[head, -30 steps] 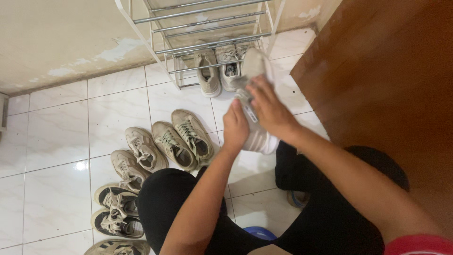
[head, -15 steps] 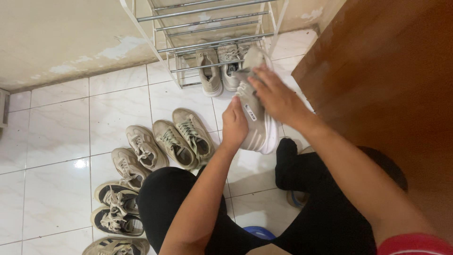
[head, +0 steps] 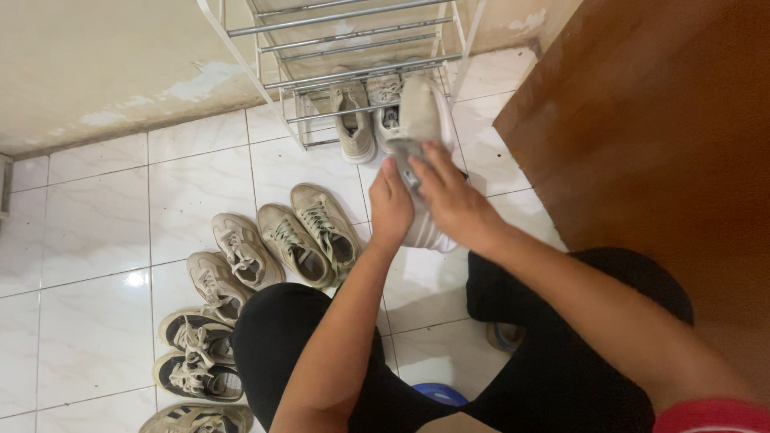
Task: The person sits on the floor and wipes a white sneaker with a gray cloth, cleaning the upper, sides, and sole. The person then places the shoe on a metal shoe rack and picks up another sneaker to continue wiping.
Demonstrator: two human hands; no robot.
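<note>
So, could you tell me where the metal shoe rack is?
The metal shoe rack stands top centre against the wall, left of the wooden door.

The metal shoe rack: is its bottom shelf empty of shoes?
No, a pair of beige shoes sits on the bottom shelf of the metal shoe rack.

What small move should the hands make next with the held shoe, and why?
Probably keep wiping: the left hand steadies the pale shoe while the right hand presses a grey cloth on its side. The shoe's toe points at the metal rack, not yet on it.
</note>
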